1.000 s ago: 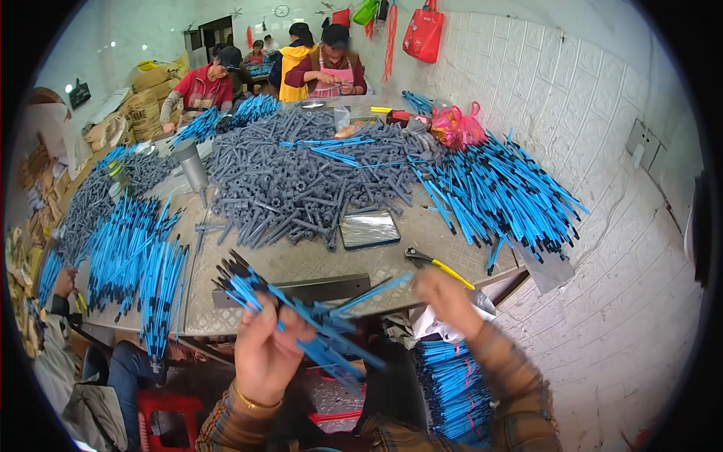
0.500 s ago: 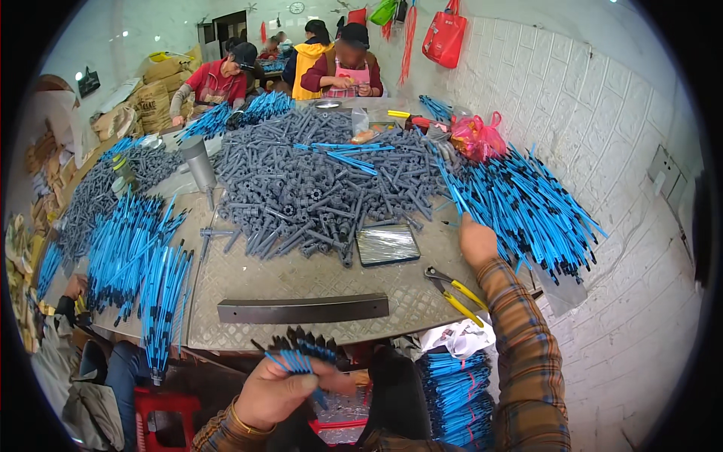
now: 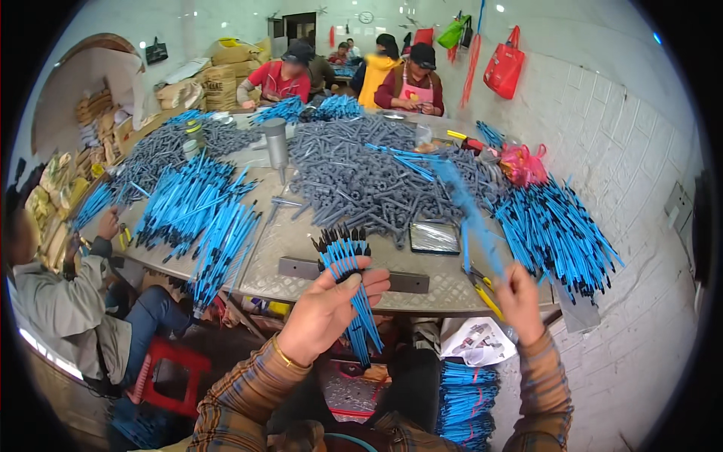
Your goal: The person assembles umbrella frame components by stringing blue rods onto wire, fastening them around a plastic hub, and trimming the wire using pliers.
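Two hands work before the table (image 3: 444,290): our left hand (image 3: 325,313) grips a bundle (image 3: 348,290) of blue rods; our right hand (image 3: 521,301) pinches one blurred rod (image 3: 474,218). We judge it best slid in tips level.

Dark flat rectangular phone or tablet screen (image 3: 434,237) lying on the metal table (image 3: 301,248), pink plastic bag (image 3: 525,164) at the table's right edge, red (image 3: 504,69) and green (image 3: 452,34) bags hung on the white tiled wall, tan sacks (image 3: 218,75) stacked far left.
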Motion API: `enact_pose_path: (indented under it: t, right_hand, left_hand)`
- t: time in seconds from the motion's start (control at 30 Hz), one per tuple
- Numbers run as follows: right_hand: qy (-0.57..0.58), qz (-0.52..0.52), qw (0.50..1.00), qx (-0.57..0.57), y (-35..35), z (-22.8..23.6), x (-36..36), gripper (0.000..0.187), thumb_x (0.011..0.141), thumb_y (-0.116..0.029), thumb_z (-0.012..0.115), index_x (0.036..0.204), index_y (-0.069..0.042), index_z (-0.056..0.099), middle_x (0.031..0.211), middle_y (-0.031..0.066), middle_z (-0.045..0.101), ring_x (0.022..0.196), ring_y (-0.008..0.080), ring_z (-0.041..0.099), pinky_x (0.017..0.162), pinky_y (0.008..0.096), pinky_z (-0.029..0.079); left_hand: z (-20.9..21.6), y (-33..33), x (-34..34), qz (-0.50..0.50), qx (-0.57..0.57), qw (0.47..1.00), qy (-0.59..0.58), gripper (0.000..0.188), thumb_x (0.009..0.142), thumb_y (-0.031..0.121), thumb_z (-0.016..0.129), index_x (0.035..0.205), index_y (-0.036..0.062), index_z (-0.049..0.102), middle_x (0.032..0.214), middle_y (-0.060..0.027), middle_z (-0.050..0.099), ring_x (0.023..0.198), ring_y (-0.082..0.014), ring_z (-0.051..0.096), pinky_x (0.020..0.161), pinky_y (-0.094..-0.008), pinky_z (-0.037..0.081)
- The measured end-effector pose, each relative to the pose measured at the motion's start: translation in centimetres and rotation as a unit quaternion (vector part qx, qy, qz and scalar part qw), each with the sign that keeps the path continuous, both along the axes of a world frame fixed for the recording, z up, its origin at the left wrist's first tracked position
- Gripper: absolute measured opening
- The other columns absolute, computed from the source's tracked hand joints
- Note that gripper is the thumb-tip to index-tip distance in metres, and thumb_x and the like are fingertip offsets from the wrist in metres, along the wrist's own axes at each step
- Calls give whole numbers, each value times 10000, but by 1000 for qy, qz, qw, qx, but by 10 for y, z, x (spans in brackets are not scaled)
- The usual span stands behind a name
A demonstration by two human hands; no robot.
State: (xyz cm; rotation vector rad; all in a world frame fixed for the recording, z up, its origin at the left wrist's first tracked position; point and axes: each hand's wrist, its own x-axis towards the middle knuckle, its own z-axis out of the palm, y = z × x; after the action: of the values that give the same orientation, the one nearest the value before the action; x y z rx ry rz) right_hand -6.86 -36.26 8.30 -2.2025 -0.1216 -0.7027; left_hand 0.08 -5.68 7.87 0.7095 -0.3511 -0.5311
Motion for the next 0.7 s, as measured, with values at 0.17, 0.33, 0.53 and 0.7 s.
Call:
enact_pose_path:
  t: [0.17,0.33,0.53,0.7]
  right_hand:
    - [-35,112,984,-134,62,-23,-32,201,735,-109,616,614,-65,461,607,83,424,488,228,425,453,325,334]
    - [-29,159,958,-235,79,-41,-39,212,724,-167,639,622,-60,488,618,109,428,516,299,464,463,374,360]
    - [-12,150,974,-170,91,-52,-37,213,726,-174,640,621,-69,487,616,95,424,514,287,468,459,385,358]
    - [-23,162,972,-169,105,-72,-39,226,717,-204,655,620,-82,491,625,83,436,526,277,476,459,390,365]
  left_hand:
    - [-16,5,3,-6,-92,996,13,310,883,81,486,1187,43,438,1127,-202,530,1069,-317,519,915,-452,401]
    - [-9,6,-4,19,-95,995,20,285,869,57,525,1148,60,466,1053,-193,575,1018,-308,564,885,-435,457]
    - [1,-4,-24,66,-43,996,44,300,847,20,547,1130,71,462,950,-163,602,897,-284,608,808,-401,496]
    - [-10,-9,-28,177,-26,983,-30,277,830,-7,558,1079,74,469,864,-127,604,760,-234,611,699,-351,504]
